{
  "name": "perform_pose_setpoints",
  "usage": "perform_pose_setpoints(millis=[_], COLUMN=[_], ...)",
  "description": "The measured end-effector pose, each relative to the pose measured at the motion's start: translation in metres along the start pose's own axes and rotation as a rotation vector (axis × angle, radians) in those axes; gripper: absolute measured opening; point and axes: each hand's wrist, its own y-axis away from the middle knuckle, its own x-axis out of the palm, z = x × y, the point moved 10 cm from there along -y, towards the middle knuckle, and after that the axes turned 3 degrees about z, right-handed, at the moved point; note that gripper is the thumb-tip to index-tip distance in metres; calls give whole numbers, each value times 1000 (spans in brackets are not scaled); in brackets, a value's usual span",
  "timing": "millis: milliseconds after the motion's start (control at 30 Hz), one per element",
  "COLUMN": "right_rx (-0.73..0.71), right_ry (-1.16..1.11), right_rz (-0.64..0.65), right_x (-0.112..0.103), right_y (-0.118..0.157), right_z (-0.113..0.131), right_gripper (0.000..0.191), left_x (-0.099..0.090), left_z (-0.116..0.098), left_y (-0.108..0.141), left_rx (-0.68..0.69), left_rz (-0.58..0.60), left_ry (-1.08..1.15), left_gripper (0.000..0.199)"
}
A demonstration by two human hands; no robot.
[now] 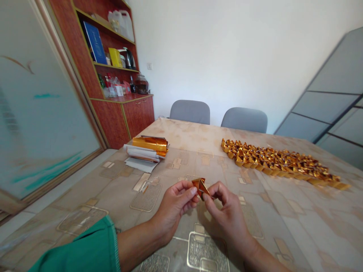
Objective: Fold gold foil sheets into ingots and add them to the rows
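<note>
A small piece of folded gold foil paper (200, 186) is held up over the table, between both hands. My left hand (177, 202) pinches its left side with thumb and fingers. On the right side, the thumb and forefinger of my right hand (227, 207) are closed on its lower corner. Rows of many folded gold pieces (272, 160) stand close together at the right of the table. To the left lies a stack of gold foil sheets (150, 144), curled over, with white-backed sheets (141, 160) beside and under it.
The patterned tablecloth (167, 181) covers the table. Two grey chairs (190, 111) (244, 119) stand at its far edge. A red-brown cabinet (112, 117) with shelves of household items is at the back left, next to a sliding glass door (42, 94).
</note>
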Motion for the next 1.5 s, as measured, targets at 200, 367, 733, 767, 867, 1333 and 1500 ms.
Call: perform_pose_setpoints(millis=[200,367,733,767,867,1333,1500], right_rx=[8,108,495,503,556,558,567], right_ry=[-126,-529,-801,-813,-893,-1134,-1224], right_rz=[72,208,313,317,360,559,566], right_x=[6,17,35,35,40,52,53], right_y=[3,4,17,18,21,28,25], right_z=[2,4,-25,-26,-27,-20,-18], right_gripper=[22,40,34,33,28,27,21], left_x=[4,12,37,38,39,40,42], left_z=[-1,5,12,12,12,16,20], left_y=[-1,-2,11,12,13,18,16], left_rx=[5,-102,-241,-257,-284,-340,-386], left_rz=[29,122,401,413,417,455,465], left_ry=[9,66,22,30,44,62,251], left_gripper=[31,32,27,25,23,20,20])
